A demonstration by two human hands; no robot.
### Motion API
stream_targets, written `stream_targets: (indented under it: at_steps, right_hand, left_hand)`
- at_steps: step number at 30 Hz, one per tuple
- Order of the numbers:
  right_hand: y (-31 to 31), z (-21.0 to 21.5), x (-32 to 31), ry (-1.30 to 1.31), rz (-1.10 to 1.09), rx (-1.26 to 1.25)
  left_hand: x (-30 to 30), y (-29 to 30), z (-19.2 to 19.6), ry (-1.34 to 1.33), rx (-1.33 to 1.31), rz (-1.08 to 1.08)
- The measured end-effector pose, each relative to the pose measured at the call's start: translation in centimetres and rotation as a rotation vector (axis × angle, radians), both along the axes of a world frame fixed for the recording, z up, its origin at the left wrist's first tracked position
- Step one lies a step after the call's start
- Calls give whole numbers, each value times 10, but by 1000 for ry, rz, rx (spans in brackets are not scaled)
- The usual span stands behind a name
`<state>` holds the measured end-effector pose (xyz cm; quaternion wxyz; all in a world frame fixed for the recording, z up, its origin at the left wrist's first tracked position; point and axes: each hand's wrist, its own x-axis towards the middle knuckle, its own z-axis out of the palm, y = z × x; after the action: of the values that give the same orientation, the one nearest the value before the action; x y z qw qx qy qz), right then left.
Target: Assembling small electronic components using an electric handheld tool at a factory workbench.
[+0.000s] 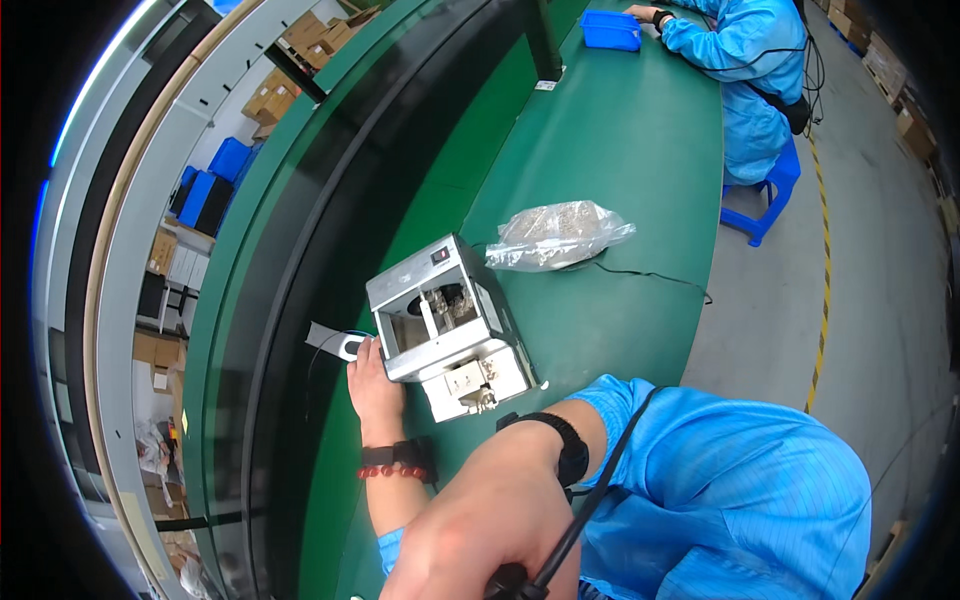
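Note:
A grey metal bench machine (pixel 440 310) with an open frame and a red switch stands on the green table. Metal parts show inside its opening, and a pale block with small fittings juts from its near side. Close against the machine's left side is my left hand (pixel 376 388), its bent fingers closed at a slim white piece with a black oval (pixel 350 347). My right hand (pixel 485 525) is large in the foreground at the bottom, curled round a black cable (pixel 590 490) with a dark thick end. Its fingertips are mostly hidden.
A clear plastic bag of small greyish parts (pixel 562 236) lies behind the machine, beside a thin black wire (pixel 655 274). Farther along the green table (pixel 625 130) sits a blue bin (pixel 611 31). A co-worker in blue (pixel 745 45) sits there on a blue stool (pixel 765 200).

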<state>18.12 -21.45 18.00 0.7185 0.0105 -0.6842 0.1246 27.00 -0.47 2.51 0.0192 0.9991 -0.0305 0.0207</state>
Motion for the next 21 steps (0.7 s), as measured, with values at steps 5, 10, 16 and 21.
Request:
stream_targets:
  at_steps: [5, 10, 16, 21]
  right_hand:
    - [6, -3, 14, -53, -12, 144]
    - [-4, 4, 3, -14, 20, 32]
    - [0, 0, 3, -27, -87, 70]
    - [-1, 2, -14, -77, -25, -61]
  left_hand:
    - [-8, 8, -5, -241, 67, -116]
    - [-66, 28, 38, -557, 31, 155]
    - [-156, 73, 69, -991, -915, 306]
    - [-189, 57, 78, -823, -837, 200]
